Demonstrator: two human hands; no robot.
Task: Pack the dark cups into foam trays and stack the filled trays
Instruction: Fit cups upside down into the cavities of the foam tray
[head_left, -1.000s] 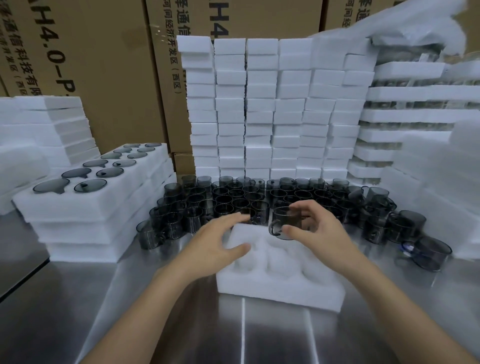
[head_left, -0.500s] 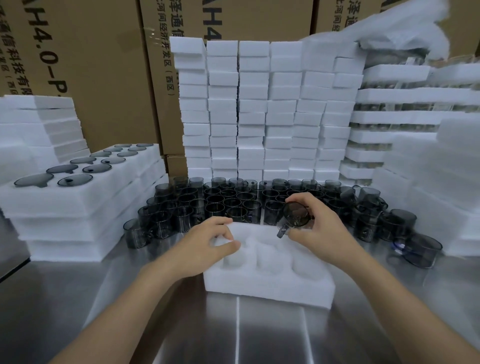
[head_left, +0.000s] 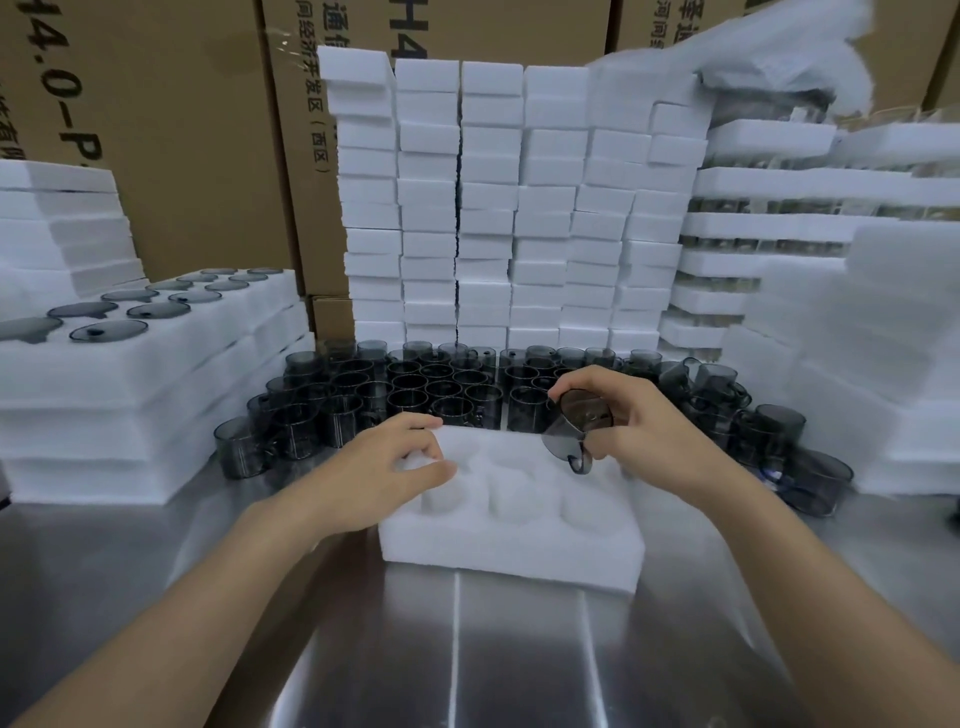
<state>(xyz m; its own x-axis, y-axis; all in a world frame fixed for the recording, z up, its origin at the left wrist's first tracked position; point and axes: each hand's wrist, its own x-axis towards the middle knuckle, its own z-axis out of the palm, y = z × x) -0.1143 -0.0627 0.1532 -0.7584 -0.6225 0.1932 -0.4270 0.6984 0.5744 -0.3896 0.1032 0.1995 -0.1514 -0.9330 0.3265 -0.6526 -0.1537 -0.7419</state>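
A white foam tray (head_left: 511, 545) with round pockets lies on the steel table in front of me. My left hand (head_left: 382, 470) grips its far left corner, fingers curled over the edge. My right hand (head_left: 631, 421) holds a dark smoky cup (head_left: 571, 428) tipped over, base up, above the tray's far right pocket. Behind the tray stand several rows of loose dark cups (head_left: 415, 387). At the left, filled trays (head_left: 140, 353) are stacked, cup bases showing in the top one.
A wall of stacked white foam blocks (head_left: 493, 208) rises behind the cups, with cardboard boxes (head_left: 182, 130) behind it. More foam trays (head_left: 831, 322) are piled at the right, and loose cups (head_left: 810, 478) sit by them. Bare steel table (head_left: 467, 649) lies near me.
My right hand has turned the cup from upright to base-up and lowered it toward the tray. My left hand has curled tighter on the tray's corner.
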